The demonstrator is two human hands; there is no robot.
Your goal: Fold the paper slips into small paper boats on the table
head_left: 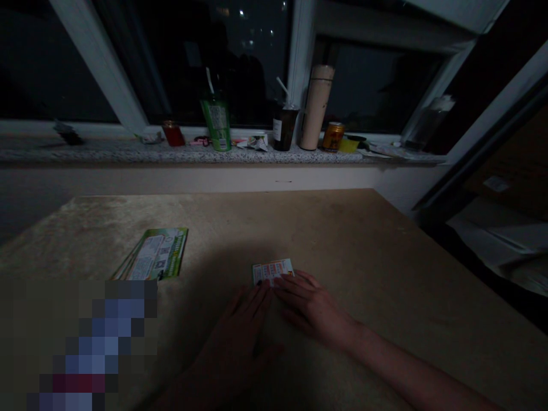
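Note:
A small printed card [273,268] with rows of orange and white blocks lies flat on the wooden table [342,234]. My left hand [240,325] rests at its near left edge, fingers stretched out and fingertips touching it. From the right, my right hand [314,305] lies over the near right part of the card with its fingers extended. The hands cover the card's near edge. Neither hand is closed around anything. To the left, a fanned stack of green printed cards or packets [160,254] lies on the table.
Along the speckled windowsill [248,155] stand a green cup [217,123] with a straw, a dark cup [283,130], a tall beige flask [315,108], a gold can [333,137] and a red jar [173,133]. A pixelated patch hides the lower left. The light is dim.

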